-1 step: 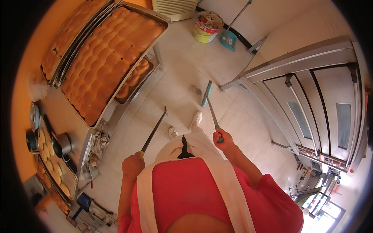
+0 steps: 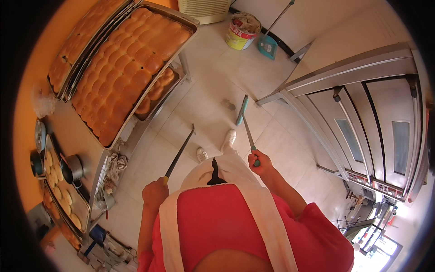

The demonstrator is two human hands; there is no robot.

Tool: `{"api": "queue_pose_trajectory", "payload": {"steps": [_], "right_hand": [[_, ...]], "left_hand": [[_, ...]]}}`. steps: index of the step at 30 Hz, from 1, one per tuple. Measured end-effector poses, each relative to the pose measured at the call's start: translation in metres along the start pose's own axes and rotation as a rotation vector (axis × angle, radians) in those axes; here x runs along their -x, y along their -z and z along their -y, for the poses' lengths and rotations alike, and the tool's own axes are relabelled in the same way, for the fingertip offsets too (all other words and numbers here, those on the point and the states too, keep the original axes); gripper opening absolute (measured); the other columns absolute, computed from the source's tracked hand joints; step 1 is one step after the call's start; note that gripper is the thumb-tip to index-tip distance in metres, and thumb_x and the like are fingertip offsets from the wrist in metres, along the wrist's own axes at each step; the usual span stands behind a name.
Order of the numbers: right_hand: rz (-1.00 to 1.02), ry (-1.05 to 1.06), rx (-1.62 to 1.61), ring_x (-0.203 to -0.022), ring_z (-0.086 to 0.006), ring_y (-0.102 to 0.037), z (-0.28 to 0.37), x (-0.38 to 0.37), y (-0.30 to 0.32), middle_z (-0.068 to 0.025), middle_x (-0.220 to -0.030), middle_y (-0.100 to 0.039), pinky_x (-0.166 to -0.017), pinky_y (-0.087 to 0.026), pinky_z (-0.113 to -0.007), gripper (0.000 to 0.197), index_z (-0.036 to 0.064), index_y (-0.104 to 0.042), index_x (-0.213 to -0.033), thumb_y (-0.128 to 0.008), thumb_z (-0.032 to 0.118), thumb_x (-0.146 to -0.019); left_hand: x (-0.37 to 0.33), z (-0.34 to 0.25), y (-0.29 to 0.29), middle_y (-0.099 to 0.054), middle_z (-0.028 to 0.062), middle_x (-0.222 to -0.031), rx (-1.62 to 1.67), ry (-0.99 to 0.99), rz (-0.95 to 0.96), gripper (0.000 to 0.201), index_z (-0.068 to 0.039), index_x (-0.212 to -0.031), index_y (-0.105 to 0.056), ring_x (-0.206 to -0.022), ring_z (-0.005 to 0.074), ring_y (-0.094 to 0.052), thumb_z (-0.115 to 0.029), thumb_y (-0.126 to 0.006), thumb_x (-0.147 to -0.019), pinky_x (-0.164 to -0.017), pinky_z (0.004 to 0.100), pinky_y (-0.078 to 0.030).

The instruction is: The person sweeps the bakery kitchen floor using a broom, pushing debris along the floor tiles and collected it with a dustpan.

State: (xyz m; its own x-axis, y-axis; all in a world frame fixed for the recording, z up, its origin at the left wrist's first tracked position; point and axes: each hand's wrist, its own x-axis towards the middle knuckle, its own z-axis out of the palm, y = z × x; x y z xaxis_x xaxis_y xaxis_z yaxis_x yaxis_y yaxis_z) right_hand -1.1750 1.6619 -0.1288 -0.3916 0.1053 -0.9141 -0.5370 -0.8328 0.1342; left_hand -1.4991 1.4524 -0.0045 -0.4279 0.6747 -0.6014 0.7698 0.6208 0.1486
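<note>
My left hand [image 2: 155, 192] is closed round the yellow end of a long dark pole [image 2: 179, 155]. The pole slants down toward the floor and ends in a small crosswise tip; what kind of tool it is, I cannot tell. In my right hand [image 2: 259, 162], the fingers wrap the green grip of a broom [image 2: 243, 111] with a grey handle. Its long narrow turquoise head is at the floor, ahead of my white shoes [image 2: 229, 136]. A dark smudge [image 2: 228, 104] lies on the tiles just left of the broom head.
A large tray of browned buns [image 2: 122, 68] stands on the left table, with flat dough rounds [image 2: 68, 197] and a pot [image 2: 72, 168] nearer. At right is a steel oven [image 2: 358, 131]. Far back are a yellow bucket [image 2: 240, 38] and a turquoise dustpan [image 2: 268, 47].
The broom head has shifted very slightly; both hands keep their hold and the rest looks the same.
</note>
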Motion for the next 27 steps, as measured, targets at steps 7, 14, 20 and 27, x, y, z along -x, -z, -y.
{"api": "queue_pose_trajectory", "payload": {"steps": [7, 14, 20, 27], "right_hand": [[0.027, 0.069, -0.115, -0.046, -0.0088, -0.041, -0.018, 0.003, -0.042, -0.0004, -0.055, -0.039, -0.036, -0.036, -0.019, 0.015, 0.0105, -0.038, -0.070, -0.051, 0.005, -0.076], [0.140, -0.117, 0.420, -0.049, -0.0067, -0.038, -0.072, 0.052, -0.049, -0.0008, -0.063, -0.043, -0.040, -0.033, -0.016, 0.010, 0.0146, -0.043, -0.086, -0.048, 0.010, -0.079], [0.156, -0.310, 0.120, -0.046, -0.0070, -0.044, -0.067, -0.030, -0.070, -0.0043, -0.064, -0.045, -0.036, -0.036, -0.017, 0.013, 0.0061, -0.042, -0.083, -0.053, 0.004, -0.077], [0.062, -0.364, -0.131, -0.044, -0.0045, -0.043, -0.001, -0.031, -0.019, -0.0020, -0.062, -0.043, -0.036, -0.036, -0.014, 0.012, 0.0037, -0.039, -0.077, -0.051, 0.004, -0.077]], "left_hand": [[0.005, 0.007, 0.002, -0.060, 0.0146, -0.070, 0.015, -0.011, -0.052, 0.021, -0.008, -0.092, -0.056, -0.066, 0.0317, -0.058, -0.017, -0.054, -0.073, -0.058, 0.0413, -0.045], [0.020, 0.021, 0.010, -0.059, 0.0143, -0.068, 0.003, 0.004, -0.028, 0.016, -0.008, -0.087, -0.055, -0.064, 0.0320, -0.057, -0.017, -0.053, -0.074, -0.056, 0.0422, -0.044], [0.028, 0.019, 0.015, -0.060, 0.0145, -0.070, 0.003, 0.030, 0.011, 0.017, -0.009, -0.087, -0.055, -0.067, 0.0333, -0.057, -0.019, -0.053, -0.074, -0.058, 0.0423, -0.045], [0.026, 0.013, 0.017, -0.060, 0.0152, -0.075, -0.036, 0.125, 0.105, 0.022, -0.011, -0.094, -0.054, -0.073, 0.0329, -0.058, -0.020, -0.054, -0.073, -0.062, 0.0422, -0.045]]}}
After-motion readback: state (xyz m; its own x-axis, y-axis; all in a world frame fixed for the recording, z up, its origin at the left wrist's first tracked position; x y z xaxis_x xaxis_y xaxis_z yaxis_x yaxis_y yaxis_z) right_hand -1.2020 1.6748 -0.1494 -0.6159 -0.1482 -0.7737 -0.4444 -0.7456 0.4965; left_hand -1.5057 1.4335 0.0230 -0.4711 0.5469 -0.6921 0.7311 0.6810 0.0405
